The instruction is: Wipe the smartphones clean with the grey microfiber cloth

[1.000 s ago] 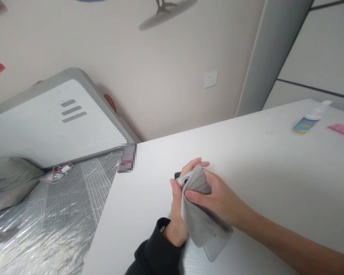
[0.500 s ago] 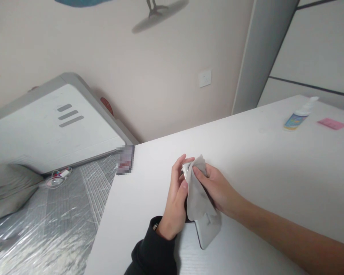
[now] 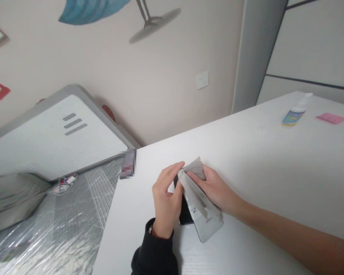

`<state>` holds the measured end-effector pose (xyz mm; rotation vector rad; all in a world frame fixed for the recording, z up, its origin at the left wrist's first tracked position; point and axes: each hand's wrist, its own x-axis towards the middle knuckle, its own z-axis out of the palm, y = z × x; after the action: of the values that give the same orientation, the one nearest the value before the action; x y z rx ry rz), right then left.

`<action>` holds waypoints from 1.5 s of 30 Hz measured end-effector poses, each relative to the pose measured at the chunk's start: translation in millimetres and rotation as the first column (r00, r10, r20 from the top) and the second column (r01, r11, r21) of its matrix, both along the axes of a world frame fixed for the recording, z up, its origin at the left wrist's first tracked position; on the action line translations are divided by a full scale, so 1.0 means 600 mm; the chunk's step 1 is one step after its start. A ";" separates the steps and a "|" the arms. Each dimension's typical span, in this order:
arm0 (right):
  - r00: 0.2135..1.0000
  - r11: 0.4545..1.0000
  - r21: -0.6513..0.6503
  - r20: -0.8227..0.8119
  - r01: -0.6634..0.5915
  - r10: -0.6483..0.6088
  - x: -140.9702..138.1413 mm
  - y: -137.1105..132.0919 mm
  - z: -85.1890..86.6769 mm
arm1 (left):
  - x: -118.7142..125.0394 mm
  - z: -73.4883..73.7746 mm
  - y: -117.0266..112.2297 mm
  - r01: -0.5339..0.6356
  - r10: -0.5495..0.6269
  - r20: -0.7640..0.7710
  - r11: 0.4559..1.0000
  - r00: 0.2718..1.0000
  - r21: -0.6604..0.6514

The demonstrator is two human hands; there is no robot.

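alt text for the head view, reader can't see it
The left hand grips a grey phone over a white table while the right hand presses a grey cloth on it. A spray bottle sits far right.

A white table (image 3: 275, 172) carries a spray bottle (image 3: 295, 111) lying on its side at the far right, with a pink slip (image 3: 331, 118) flat near it. Near the front, the lower end of a phone (image 3: 206, 226) seems to rest on the top.

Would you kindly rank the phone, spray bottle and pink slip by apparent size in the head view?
1. phone, largest, though nearest the camera.
2. spray bottle.
3. pink slip, only slightly smaller; both lie far off.
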<state>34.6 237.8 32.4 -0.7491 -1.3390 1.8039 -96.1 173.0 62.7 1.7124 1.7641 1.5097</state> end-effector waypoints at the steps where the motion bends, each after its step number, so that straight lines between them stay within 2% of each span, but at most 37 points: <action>1: 1.000 1.000 0.009 0.001 -0.016 0.016 0.000 0.000 -0.001 | -0.006 0.000 0.000 -0.018 0.023 -0.081 0.998 0.996 0.060; 5: 0.998 0.998 0.005 0.009 -0.070 0.070 0.001 0.001 0.001 | -0.027 0.000 -0.003 -0.051 0.163 -0.372 0.955 0.914 0.292; 8: 0.997 0.997 -0.008 -0.009 -0.077 0.077 0.002 0.001 0.008 | -0.034 0.003 -0.007 -0.015 0.215 -0.474 0.920 0.854 0.391; 11: 0.996 0.997 -0.030 -0.053 -0.066 0.065 0.001 0.000 0.011 | -0.034 0.004 -0.011 0.002 0.242 -0.479 0.891 0.844 0.454; 14: 0.992 0.991 -0.115 -0.116 -0.072 0.058 0.000 -0.003 0.010 | -0.030 0.000 -0.011 -0.044 0.228 -0.332 0.876 0.915 0.481; 16: 0.984 0.974 -0.210 -0.170 -0.091 0.055 -0.001 -0.005 0.008 | -0.026 -0.004 -0.009 -0.104 0.191 -0.171 0.901 0.967 0.420; 18: 0.976 0.953 -0.282 -0.212 -0.115 0.055 -0.002 -0.007 0.006 | -0.022 -0.005 -0.006 -0.125 0.137 -0.030 0.958 0.990 0.259; 21: 0.971 0.952 -0.278 -0.231 -0.129 0.065 -0.004 -0.007 0.001 | -0.014 0.000 -0.001 -0.029 0.031 0.085 0.999 0.996 -0.024; 23: 0.974 0.964 -0.232 -0.216 -0.126 0.075 -0.005 -0.005 -0.003 | -0.010 0.005 0.001 0.042 -0.030 0.106 0.993 0.994 -0.110; 25: 0.981 0.976 -0.189 -0.178 -0.110 0.077 -0.004 -0.003 -0.005 | -0.009 0.009 0.001 0.084 -0.075 0.082 0.991 0.994 -0.108; 27: 0.988 0.984 -0.148 -0.134 -0.099 0.079 -0.003 -0.002 -0.005 | -0.012 0.011 -0.001 0.071 -0.070 0.032 0.996 0.997 -0.049; 29: 0.990 0.988 -0.106 -0.105 -0.109 0.098 -0.001 -0.003 -0.001 | -0.017 0.010 -0.002 -0.014 0.016 -0.049 0.999 0.999 0.044; 32: 0.985 0.987 -0.082 -0.113 -0.140 0.130 0.002 -0.008 0.006 | -0.024 0.007 -0.003 -0.157 0.182 -0.143 0.973 0.973 0.168; 33: 0.983 0.985 -0.094 -0.131 -0.144 0.131 0.003 -0.009 0.008 | -0.025 0.005 -0.003 -0.189 0.213 -0.135 0.967 0.968 0.168; 35: 0.977 0.979 -0.152 -0.182 -0.137 0.108 0.005 -0.009 0.010 | -0.025 0.000 -0.001 -0.200 0.203 -0.039 0.976 0.978 0.082; 37: 0.978 0.966 -0.239 -0.205 -0.097 0.048 0.004 -0.004 0.008 | -0.019 -0.004 0.001 -0.112 0.120 0.118 0.991 0.986 -0.075; 39: 0.982 0.953 -0.303 -0.185 -0.014 -0.045 0.002 0.004 0.003 | -0.008 -0.008 0.002 0.065 -0.017 0.226 0.976 0.974 -0.210; 42: 0.971 0.944 -0.302 -0.150 0.136 -0.188 -0.002 0.013 -0.005 | 0.010 -0.011 -0.002 0.277 -0.225 0.196 0.911 0.955 -0.306; 45: 0.949 0.931 -0.267 -0.125 0.248 -0.289 -0.005 0.016 -0.011 | 0.021 -0.010 -0.009 0.381 -0.330 0.198 0.859 0.923 -0.341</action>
<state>31.7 247.3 25.8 -0.8532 -0.8666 1.7835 -83.3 167.9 56.7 1.5885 1.4478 1.0245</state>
